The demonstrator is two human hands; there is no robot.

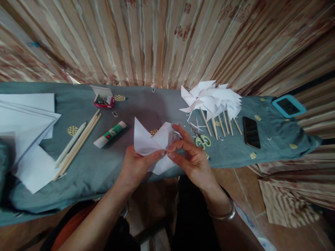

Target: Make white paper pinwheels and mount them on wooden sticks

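Observation:
A white paper pinwheel [146, 137], its blades folded inward, is held above the cloth near the front edge. My left hand [138, 162] grips its left side, the thumb pressed close to the centre. With thumb and index finger, my right hand [192, 158] pinches at the middle of the paper; a tiny shiny point shows between the fingertips, too small to make out. Just beyond my right hand lie scissors [202, 141] with green handles and thin paper scraps [196, 125]. A glue stick [110, 134] lies to the left of the paper.
Finished paper pinwheels [209, 97] on wooden sticks lie at the back right, beside a black phone [251, 132] and a blue-framed device [289, 106]. At left are an open box of pins [104, 100], wooden sticks [78, 144] and white paper sheets [28, 104]. Curtains [146, 42] hang behind.

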